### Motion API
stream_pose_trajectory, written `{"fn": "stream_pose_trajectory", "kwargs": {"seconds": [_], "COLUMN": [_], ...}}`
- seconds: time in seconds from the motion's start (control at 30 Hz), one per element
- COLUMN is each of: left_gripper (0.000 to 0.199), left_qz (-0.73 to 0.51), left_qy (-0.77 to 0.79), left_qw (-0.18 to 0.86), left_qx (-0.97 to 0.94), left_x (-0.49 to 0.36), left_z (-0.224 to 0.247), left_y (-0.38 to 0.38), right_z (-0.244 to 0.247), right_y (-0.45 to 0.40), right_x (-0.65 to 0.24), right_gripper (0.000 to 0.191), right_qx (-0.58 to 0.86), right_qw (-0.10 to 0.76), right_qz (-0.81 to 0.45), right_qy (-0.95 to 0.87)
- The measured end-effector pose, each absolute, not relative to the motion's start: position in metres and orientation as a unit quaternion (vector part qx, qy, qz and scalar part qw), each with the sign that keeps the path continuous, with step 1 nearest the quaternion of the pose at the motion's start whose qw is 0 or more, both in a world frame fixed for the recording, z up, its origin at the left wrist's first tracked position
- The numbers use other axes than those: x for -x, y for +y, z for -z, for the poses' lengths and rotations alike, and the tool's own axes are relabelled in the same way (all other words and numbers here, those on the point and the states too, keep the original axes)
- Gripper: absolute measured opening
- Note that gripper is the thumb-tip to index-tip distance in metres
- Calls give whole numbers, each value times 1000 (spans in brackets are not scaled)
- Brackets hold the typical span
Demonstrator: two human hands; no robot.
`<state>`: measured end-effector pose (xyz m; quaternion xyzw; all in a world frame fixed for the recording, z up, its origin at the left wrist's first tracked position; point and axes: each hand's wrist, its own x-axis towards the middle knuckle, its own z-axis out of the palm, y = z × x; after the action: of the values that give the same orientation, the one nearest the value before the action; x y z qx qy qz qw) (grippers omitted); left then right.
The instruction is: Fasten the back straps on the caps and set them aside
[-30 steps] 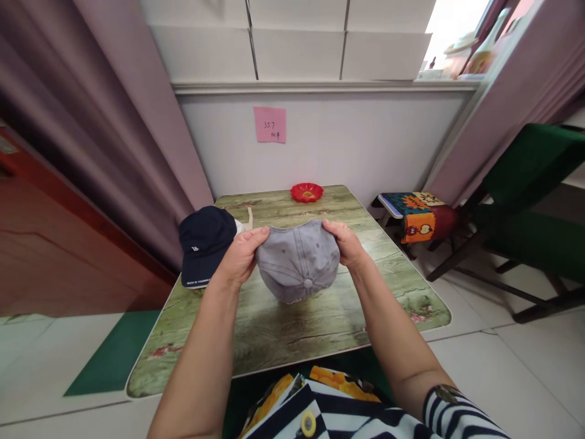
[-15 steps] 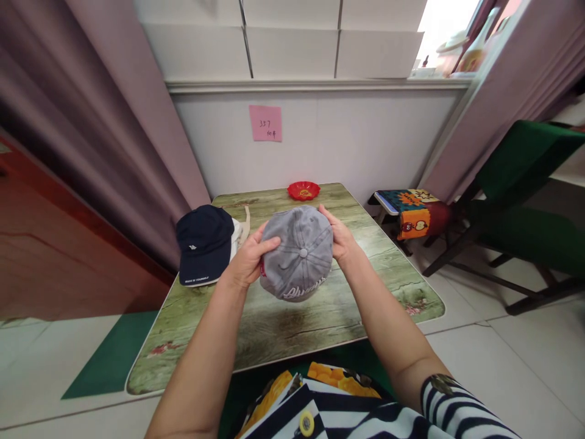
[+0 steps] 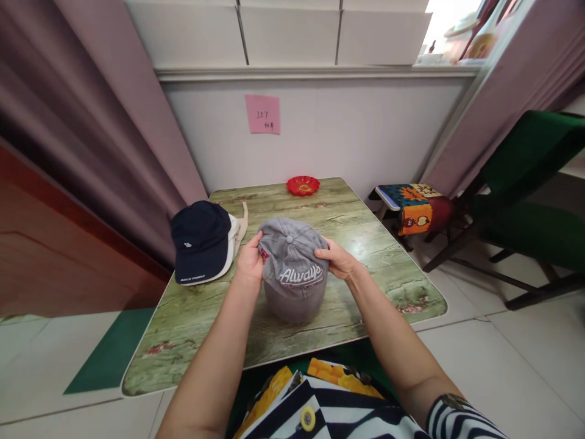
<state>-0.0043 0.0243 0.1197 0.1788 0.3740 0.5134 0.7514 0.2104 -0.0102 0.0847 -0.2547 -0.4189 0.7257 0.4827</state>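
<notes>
A grey baseball cap (image 3: 292,256) with white "Always" lettering is held over the middle of the table, its brim toward me. My left hand (image 3: 251,257) grips its left side near a red patch. On the right side, my right hand (image 3: 339,257) holds the cap with the thumb on top and the other fingers partly hidden. To the left lies a navy cap (image 3: 201,241) with small white lettering on its brim, stacked on white and beige headwear (image 3: 238,228) that shows only at the edge.
A red scalloped dish (image 3: 303,185) sits at the back of the green wood-patterned table (image 3: 384,305). A pink note (image 3: 262,114) is stuck on the wall behind. At right stand a cloth-covered stool (image 3: 414,207) and a dark green chair (image 3: 530,231).
The grey cap has tilted so its front lettering and brim now show. My right thumb has come onto the top of the cap, and my left thumb has shifted to its edge.
</notes>
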Motion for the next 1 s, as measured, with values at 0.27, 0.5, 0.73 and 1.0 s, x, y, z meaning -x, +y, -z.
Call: {"fn": "stream_pose_trajectory", "kwargs": {"seconds": [0.27,0.5,0.73,1.0], "left_gripper": [26,42,51,49], "left_qz": [-530,-434,-431,-473], "left_qy": [369,429,443,553], "left_qw": [734,727,654,417], "left_qx": [-209,-314,-437,-545], "left_x": [7,-2,-35,-29], "left_z": [-100,-72,-66,-1], "left_y": [22,14,37,43], "right_z": [-75,-52,-68,-92], "right_y": [5,7,33,123], "right_x": [-213,-245,-312,-393], "right_gripper": [53,50,45,54], "right_qx": [328,353,396,485], "right_qw": [505,496,524,503], "right_qz": [-700,-714,-665,-547], "right_qy": [-384,-346,-356,-461]}}
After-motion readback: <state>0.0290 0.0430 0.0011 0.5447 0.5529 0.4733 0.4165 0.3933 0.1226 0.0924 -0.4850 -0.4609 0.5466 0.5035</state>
